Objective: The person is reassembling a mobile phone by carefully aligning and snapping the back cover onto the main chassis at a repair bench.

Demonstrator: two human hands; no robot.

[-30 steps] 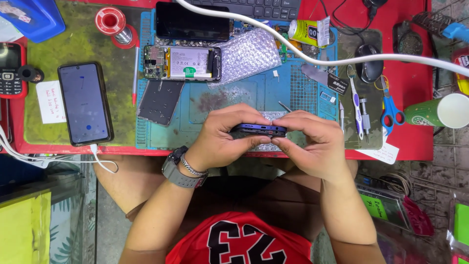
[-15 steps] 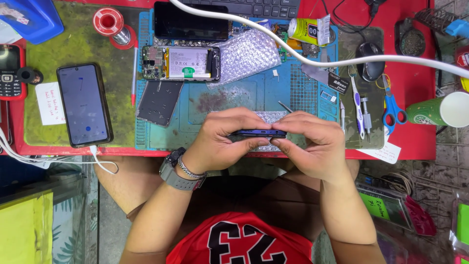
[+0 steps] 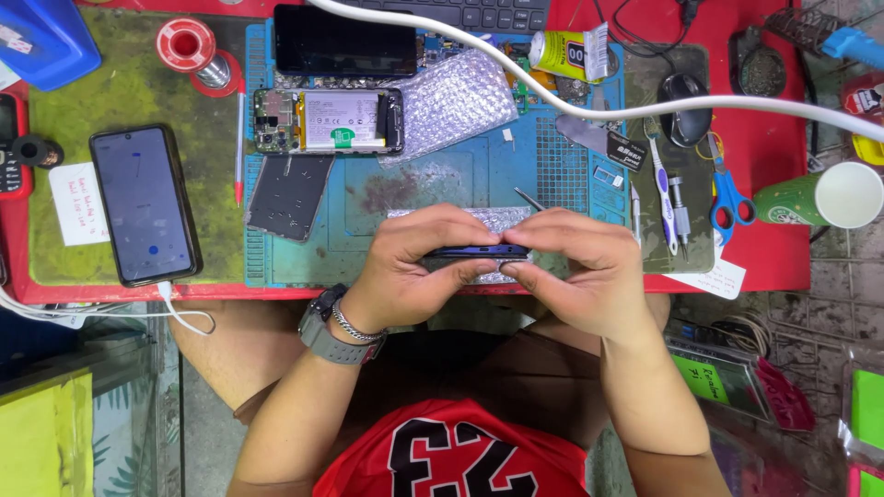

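Both my hands grip a thin dark-blue phone (image 3: pixel 477 251), held edge-on at the near edge of the blue work mat (image 3: pixel 414 184). My left hand (image 3: pixel 414 267), with a grey watch and chain bracelet on its wrist, wraps the phone's left end. My right hand (image 3: pixel 589 271) pinches the right end, thumb and fingers along its edge. Under the phone lies a strip of bubble wrap (image 3: pixel 460 216). Further back on the mat sit an opened phone (image 3: pixel 330 121) with its battery showing, a loose dark back panel (image 3: pixel 289 195) and a black screen (image 3: pixel 345 40).
A charging phone (image 3: pixel 145 204) lies on the green mat at left. A solder spool (image 3: pixel 189 46), glue tube (image 3: pixel 569 55), mouse (image 3: pixel 685 109), toothbrush (image 3: pixel 659 184), scissors (image 3: pixel 729 201) and paper cup (image 3: pixel 820 196) ring the work area. A white cable (image 3: pixel 645 103) crosses the table.
None of note: both hands stay clamped on the phone at the same spot, with only slight finger shifts.
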